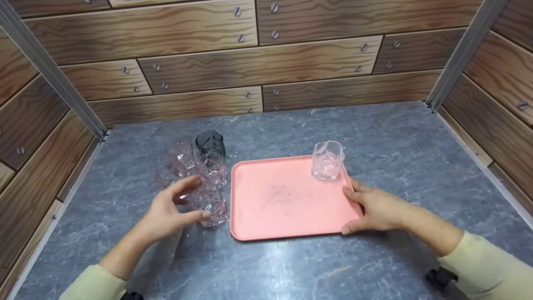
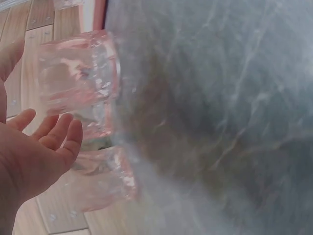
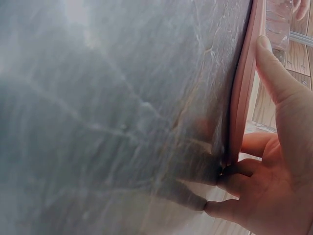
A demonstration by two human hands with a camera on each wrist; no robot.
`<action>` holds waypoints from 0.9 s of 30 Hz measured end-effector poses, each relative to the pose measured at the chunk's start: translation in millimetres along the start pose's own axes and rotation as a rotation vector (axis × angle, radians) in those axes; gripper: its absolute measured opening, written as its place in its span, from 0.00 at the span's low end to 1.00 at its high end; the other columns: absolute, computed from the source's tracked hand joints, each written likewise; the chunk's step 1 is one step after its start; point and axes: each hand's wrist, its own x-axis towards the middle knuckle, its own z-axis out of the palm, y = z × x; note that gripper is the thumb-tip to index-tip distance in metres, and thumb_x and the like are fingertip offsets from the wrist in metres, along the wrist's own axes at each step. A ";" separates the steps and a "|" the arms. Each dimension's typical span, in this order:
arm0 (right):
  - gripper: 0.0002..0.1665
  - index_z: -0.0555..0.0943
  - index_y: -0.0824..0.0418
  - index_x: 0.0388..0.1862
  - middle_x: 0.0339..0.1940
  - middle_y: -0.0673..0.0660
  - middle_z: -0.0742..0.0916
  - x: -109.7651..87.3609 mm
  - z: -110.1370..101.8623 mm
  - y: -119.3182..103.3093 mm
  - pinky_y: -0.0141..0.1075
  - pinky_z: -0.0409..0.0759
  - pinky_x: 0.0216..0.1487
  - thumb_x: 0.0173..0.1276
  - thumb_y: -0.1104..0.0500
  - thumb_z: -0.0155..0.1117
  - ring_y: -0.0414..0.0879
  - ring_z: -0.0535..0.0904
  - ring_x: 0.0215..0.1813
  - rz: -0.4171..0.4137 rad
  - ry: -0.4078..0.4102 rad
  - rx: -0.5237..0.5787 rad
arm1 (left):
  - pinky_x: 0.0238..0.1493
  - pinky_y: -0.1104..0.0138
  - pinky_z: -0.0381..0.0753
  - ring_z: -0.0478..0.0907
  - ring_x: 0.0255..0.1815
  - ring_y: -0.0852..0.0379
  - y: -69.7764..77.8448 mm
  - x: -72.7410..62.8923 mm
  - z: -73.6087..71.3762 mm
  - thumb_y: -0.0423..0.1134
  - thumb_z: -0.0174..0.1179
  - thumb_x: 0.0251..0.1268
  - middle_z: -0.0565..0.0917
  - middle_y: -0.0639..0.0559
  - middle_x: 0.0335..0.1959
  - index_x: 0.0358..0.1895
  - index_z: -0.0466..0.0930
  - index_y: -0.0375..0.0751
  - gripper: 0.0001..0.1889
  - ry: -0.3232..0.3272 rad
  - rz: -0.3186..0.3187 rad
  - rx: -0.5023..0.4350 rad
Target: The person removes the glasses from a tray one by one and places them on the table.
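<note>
My left hand [image 1: 168, 210] is beside the nearest clear drinking glass [image 1: 213, 210], thumb and fingers spread and slightly bent. In the left wrist view its fingers [image 2: 73, 137] look loose, with glasses [image 2: 80, 73] just beyond them. Whether a fingertip touches the glass is hard to tell. My right hand [image 1: 381, 208] grips the pink tray [image 1: 287, 216] at its right side, thumb at the near corner and index finger on the rim. A clear glass [image 1: 327, 162] stands upright at the tray's far right corner.
Behind the left hand cluster several see-through glasses, some pinkish [image 1: 183, 156], partly overlapping. A dark grey glass [image 1: 211, 142] stands at the back of that group. All rest on a grey marbled table [image 1: 275, 266], walled by wood-patterned panels [image 1: 200, 66].
</note>
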 end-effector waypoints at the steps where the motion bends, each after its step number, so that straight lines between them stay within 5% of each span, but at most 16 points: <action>1: 0.76 0.65 0.73 0.80 0.82 0.77 0.62 0.0 -0.1 -0.1 0.67 0.68 0.74 0.53 0.18 0.72 0.77 0.65 0.76 0.000 -0.001 0.000 | 0.67 0.44 0.78 0.77 0.69 0.41 2.6 -0.3 -2.2 0.41 0.84 0.54 0.80 0.39 0.70 0.76 0.71 0.36 0.46 0.005 0.013 0.014; 13: 0.75 0.65 0.73 0.80 0.82 0.77 0.61 1.4 -0.9 -0.8 0.66 0.69 0.73 0.54 0.18 0.72 0.77 0.66 0.75 -0.003 -0.010 -0.002 | 0.66 0.48 0.80 0.79 0.68 0.47 52.2 20.2 -9.4 0.41 0.83 0.55 0.82 0.46 0.68 0.76 0.72 0.37 0.44 0.013 0.174 0.092; 27: 0.76 0.64 0.72 0.81 0.82 0.77 0.61 1.4 -0.6 -1.3 0.68 0.68 0.72 0.53 0.17 0.71 0.79 0.66 0.75 0.019 -0.021 0.001 | 0.70 0.59 0.76 0.75 0.72 0.53 123.3 92.4 50.7 0.51 0.81 0.58 0.78 0.49 0.73 0.79 0.69 0.42 0.47 -0.136 0.290 0.071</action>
